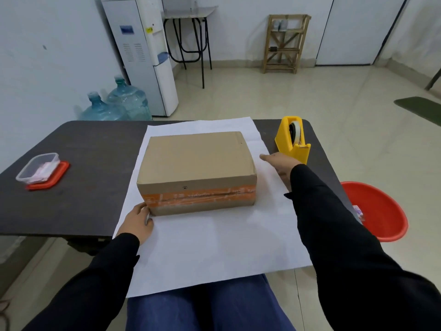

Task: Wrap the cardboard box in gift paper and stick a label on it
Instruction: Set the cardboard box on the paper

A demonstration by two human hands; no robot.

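- cardboard box point(195, 163) on white gift paper point(214, 247); orange tape point(202, 195) print unreadable
- left hand point(140, 218) on the paper, fingers touching box's near left corner
- right hand point(279, 163) flat, fingers straight, just right of box

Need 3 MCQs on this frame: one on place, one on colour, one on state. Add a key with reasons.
1. Relative to the brown cardboard box, where does the yellow plastic tape dispenser stand?
A) on top of it
B) on the dark table, to its right
C) to its left

2. What colour is the lid under the clear plastic container?
A) green
B) blue
C) orange-red

3. How is the box now?
A) bare on the white paper sheet
B) fully wrapped
C) wrapped and labelled

Key: 1 B, it stands just beyond the right hand, near the table's right edge. 2 C, an orange-red rim shows around the container's base. 3 A, cardboard shows on every visible face and the sheet lies flat.
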